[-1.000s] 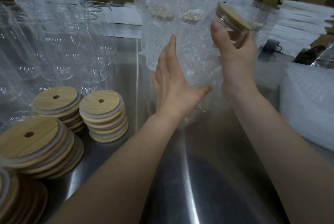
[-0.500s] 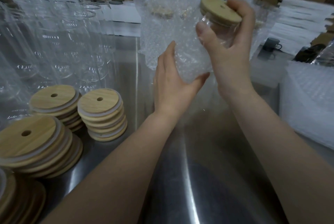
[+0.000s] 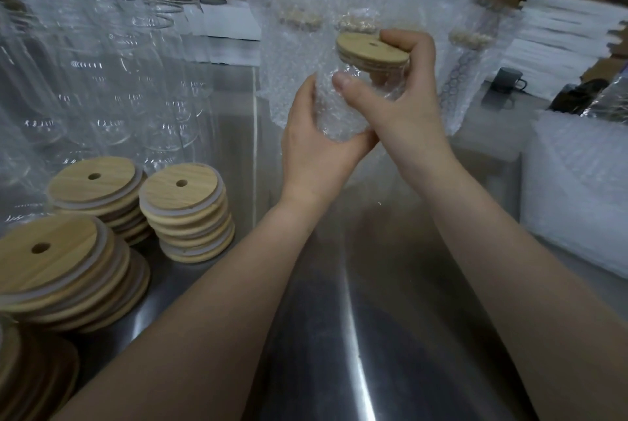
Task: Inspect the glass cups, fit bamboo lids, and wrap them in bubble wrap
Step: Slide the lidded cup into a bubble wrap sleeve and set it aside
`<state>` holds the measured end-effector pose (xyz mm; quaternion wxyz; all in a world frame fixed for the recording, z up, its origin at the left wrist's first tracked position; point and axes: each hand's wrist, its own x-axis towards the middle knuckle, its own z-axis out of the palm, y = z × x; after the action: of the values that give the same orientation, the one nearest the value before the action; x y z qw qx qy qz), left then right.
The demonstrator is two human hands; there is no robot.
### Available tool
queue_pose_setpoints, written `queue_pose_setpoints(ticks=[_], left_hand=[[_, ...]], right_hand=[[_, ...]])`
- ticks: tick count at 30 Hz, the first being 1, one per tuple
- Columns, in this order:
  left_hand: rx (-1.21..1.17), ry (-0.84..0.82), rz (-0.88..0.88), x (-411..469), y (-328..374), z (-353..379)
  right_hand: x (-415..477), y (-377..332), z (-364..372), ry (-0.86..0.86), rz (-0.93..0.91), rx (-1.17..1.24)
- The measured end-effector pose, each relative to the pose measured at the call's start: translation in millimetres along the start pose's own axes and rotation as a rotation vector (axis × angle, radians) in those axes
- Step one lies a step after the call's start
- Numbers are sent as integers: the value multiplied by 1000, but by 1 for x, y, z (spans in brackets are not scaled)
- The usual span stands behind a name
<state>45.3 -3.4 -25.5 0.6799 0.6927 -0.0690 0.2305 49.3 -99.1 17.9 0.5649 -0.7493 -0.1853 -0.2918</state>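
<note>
The glass cup (image 3: 343, 104) is held in the air above the steel table (image 3: 373, 318), in the upper middle of the view. Its long axis runs from the base at lower left to the mouth at upper right, so it leans a little right of upright. The bamboo lid (image 3: 372, 52) caps the upper end, its holed face tipped towards the camera. Bubble wrap (image 3: 334, 121) covers the cup's body below the lid.

The left hand (image 3: 316, 145) cups the base, fingers curled round the wrapped side. The right hand (image 3: 401, 98) grips the top, thumb pressed on the wrap and fingers hooked over the lid's far edge.

Half a second ago the left hand lay flat against the wrap with straight fingers; now it is closed round it. The cup also sits lower and nearer the centre.

Just behind stand wrapped cups (image 3: 295, 47). To the left are bare glasses (image 3: 112, 81), with lid stacks (image 3: 187, 213) in front of them. At the right lies a pile of bubble sheets (image 3: 577, 189), with a dark mug (image 3: 509, 81) beyond it.
</note>
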Motion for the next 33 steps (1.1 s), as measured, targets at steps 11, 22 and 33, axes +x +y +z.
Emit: queue_pose_setpoints(ticks=[11, 22, 33], left_hand=[[-122, -115, -32, 8, -8, -9], [-167, -202, -64, 6, -13, -12], [-247, -217, -80, 7, -5, -13]], right_hand=[[10, 8, -10, -7, 150, 10], [23, 17, -28, 272, 224, 548], [29, 20, -38, 259, 384, 834]])
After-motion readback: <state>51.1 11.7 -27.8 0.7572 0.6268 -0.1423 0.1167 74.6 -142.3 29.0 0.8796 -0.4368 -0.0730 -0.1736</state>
